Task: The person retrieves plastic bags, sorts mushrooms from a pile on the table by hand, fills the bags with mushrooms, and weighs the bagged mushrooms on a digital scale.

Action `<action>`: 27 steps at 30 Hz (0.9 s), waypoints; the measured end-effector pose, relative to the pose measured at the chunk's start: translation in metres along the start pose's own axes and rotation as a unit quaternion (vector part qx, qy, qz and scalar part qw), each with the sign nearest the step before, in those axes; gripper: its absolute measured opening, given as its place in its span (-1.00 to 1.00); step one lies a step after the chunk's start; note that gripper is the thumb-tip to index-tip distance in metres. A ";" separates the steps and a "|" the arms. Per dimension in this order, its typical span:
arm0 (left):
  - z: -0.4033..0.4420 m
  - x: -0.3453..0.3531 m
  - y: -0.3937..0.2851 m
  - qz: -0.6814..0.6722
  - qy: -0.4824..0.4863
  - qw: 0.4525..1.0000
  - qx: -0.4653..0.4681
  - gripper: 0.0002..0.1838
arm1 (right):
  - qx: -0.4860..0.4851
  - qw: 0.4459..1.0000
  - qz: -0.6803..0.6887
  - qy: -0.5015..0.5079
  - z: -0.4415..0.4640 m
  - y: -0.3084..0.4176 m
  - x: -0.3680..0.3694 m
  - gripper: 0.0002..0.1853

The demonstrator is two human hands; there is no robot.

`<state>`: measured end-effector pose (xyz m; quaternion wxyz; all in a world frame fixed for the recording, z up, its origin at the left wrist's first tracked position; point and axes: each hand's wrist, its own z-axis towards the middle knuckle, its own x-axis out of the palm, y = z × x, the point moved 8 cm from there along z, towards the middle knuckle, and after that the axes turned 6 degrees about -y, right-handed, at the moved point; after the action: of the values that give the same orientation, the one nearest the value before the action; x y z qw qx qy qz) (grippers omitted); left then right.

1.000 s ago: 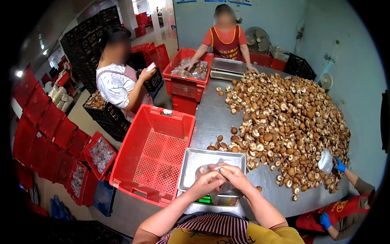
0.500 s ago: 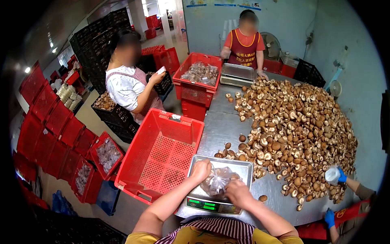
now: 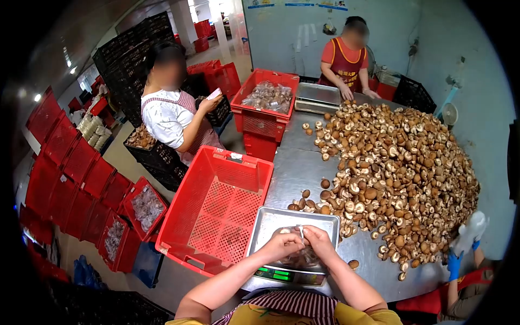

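Note:
A clear plastic bag of mushrooms [image 3: 299, 259] sits on the metal pan of a digital scale [image 3: 271, 219], whose green display [image 3: 273, 272] is lit. My left hand [image 3: 283, 245] is closed on the gathered top of the bag. Right beside it, my right hand [image 3: 319, 241] pinches the same twisted neck, with the fingertips of both hands nearly touching. The lower part of the bag is partly hidden behind my hands. Loose brown shiitake mushrooms [image 3: 406, 173] form a big pile to the right of the scale.
Left of the scale stands a red crate [image 3: 216, 216]. Farther back, another red crate [image 3: 235, 103] holds bagged mushrooms, beside a second scale [image 3: 319, 95]. A person in a maroon apron works behind the pile; another stands at left. Blue gloves [image 3: 456, 265] show at right.
Both my hands have moved together at the bag's top, gathering its neck. The person across has leaned over the mushrooms with both hands. The gloved co-worker at right has lifted a whitish bag.

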<state>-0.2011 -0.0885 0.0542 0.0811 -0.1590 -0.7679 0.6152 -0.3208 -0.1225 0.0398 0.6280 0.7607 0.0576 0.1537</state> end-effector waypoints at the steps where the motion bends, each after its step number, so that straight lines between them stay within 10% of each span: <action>1: 0.002 -0.007 0.005 -0.111 -0.015 0.994 -0.019 -0.85 | 0.017 0.999 -0.040 0.012 0.004 -0.007 -0.009 -0.73; 4: 0.026 -0.052 0.048 -0.433 -0.094 0.890 -0.110 -0.74 | 0.062 0.980 -0.188 0.002 -0.015 -0.001 -0.022 -0.74; 7: 0.040 -0.072 0.086 -0.576 -0.181 0.771 -0.203 -0.73 | -0.371 0.764 -0.505 0.157 -0.078 0.020 0.026 -0.83; 15: 0.019 0.013 -0.031 -0.182 0.005 0.980 0.084 -0.67 | -0.152 0.857 -0.492 0.016 -0.037 0.048 -0.007 -0.46; 19: -0.019 0.045 -0.067 0.002 0.071 0.987 0.144 -0.48 | -0.102 0.861 -0.496 0.044 -0.007 0.042 -0.007 -0.69; 27: -0.042 -0.019 -0.046 -0.043 -0.173 0.972 0.150 -0.41 | -0.072 0.973 -0.096 -0.197 0.163 0.121 -0.080 -0.70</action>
<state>-0.1763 -0.0652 0.1102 -0.0039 -0.0030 -0.6755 0.7373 -0.3591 -0.3224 0.1184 0.6923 0.7194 -0.0058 -0.0564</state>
